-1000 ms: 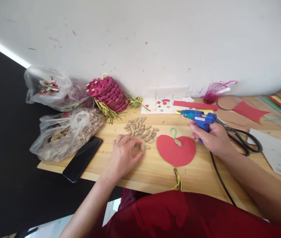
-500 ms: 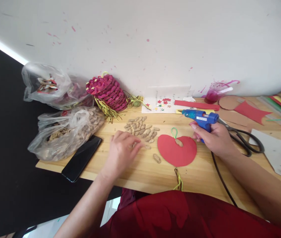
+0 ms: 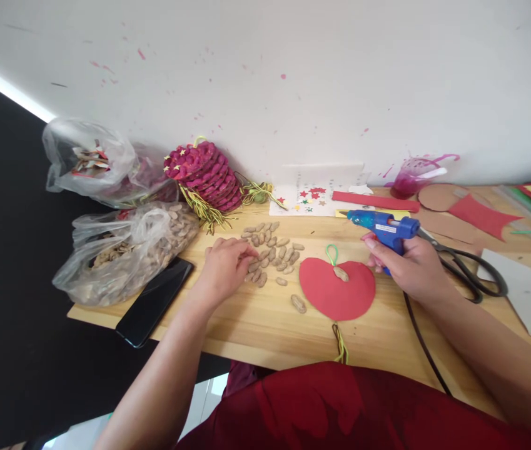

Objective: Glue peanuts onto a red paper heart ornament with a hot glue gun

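Note:
My left hand [image 3: 224, 270] is at the left edge of a small heap of unshelled peanuts [image 3: 272, 253]. Its fingers are bent together at the nuts; what lies between the fingertips is hidden. My right hand [image 3: 413, 265] grips a blue hot glue gun [image 3: 387, 228], nozzle pointing left. Left of that hand lies a red heart-shaped card [image 3: 338, 297]. One peanut [image 3: 341, 274] rests on its upper middle, below a green cord loop [image 3: 331, 253]. A yellow and brown tassel [image 3: 340, 344] hangs from its lower tip. A single peanut [image 3: 298, 304] lies beside the card.
Plastic bags [image 3: 119, 250], one with peanuts, stand left, near a black phone [image 3: 155, 303]. Behind are a magenta peanut-covered ornament [image 3: 211, 178], a sheet with star stickers [image 3: 305, 203] and a cup of magenta paint [image 3: 413, 178]. Scissors [image 3: 474, 272] lie right, near the glue gun's cord [image 3: 422, 344].
My left hand has moved slightly back and left, its fingers drawing in, uncovering peanuts at the heap's near edge. My right hand still holds the glue gun; the view has shifted slightly.

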Demonstrator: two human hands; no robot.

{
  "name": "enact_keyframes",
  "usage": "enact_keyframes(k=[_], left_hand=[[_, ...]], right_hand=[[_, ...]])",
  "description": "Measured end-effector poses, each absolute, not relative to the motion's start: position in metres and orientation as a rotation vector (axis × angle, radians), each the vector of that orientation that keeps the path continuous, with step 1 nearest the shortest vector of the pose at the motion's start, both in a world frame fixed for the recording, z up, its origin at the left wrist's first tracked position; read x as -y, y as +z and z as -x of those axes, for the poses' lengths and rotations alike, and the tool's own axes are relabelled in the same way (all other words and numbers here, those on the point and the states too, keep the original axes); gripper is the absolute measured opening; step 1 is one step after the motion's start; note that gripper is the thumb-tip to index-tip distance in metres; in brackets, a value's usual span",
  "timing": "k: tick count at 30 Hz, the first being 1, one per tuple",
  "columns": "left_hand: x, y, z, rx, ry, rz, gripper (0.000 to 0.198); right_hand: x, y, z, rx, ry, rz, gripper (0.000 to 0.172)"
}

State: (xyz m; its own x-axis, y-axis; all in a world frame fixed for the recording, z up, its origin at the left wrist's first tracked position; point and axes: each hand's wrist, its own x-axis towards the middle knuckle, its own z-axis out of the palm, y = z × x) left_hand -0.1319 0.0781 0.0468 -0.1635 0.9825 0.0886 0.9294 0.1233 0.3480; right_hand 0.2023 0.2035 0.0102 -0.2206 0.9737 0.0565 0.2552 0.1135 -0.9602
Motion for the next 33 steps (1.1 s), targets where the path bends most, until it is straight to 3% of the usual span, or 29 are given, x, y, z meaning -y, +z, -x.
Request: enact_keyframes(k=[11, 19, 27, 33], left_hand=[[-0.096, 0.036, 0.147, -2.302, 0.494, -1.968, 0.045], [-0.088, 0.043, 0.157, -2.281, 0.805, -1.899, 0.031], [-0.067, 0.043, 0.154, -2.32, 0.641, -1.824, 0.015], [-0.054, 0.041, 0.148, -2.33, 0.619, -1.746, 0.013]], right_hand=[[-0.203, 0.013, -0.202, 1.625, 1.18, 1.253, 0.041], [-0.202, 0.016, -0.201, 1.607, 1.194, 1.253, 0.043], [-0.202, 0.013, -0.203, 1.607, 1.204, 1.252, 0.043], [-0.203, 0.011, -0.203, 1.577, 1.228, 1.239, 0.041]])
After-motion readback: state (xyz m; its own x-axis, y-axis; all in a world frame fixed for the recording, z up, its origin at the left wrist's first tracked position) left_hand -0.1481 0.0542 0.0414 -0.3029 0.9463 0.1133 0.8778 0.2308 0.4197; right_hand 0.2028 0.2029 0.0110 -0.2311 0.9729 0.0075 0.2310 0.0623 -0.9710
